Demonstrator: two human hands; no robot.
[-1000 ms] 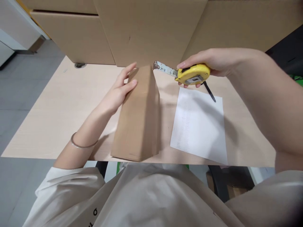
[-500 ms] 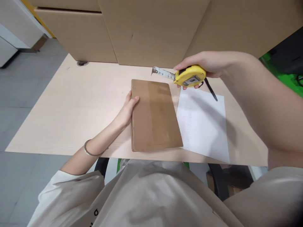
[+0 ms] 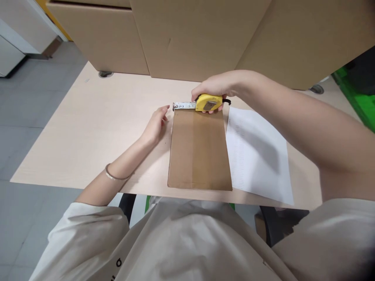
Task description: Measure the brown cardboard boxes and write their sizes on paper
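A flat brown cardboard box [image 3: 199, 152] lies on the light wooden table [image 3: 88, 136] in front of me, with a strip of tape down its middle. My right hand [image 3: 215, 88] is closed around a yellow tape measure [image 3: 209, 102] at the far edge of the box. A short length of its blade [image 3: 184, 105] sticks out to the left along that edge, the hook near the far left corner. Just left of that corner, my left hand [image 3: 158, 123] is open with its fingers apart, off the box and holding nothing.
A printed white sheet [image 3: 260, 156] lies right of the box, partly shaded by my right arm. Large cardboard boxes [image 3: 199, 39] stand along the table's back edge. Round cable holes [image 3: 105, 74] sit near the back.
My right hand has brought the tape measure left and down to the box's far edge. My left hand has let go of the box, which now lies flat.
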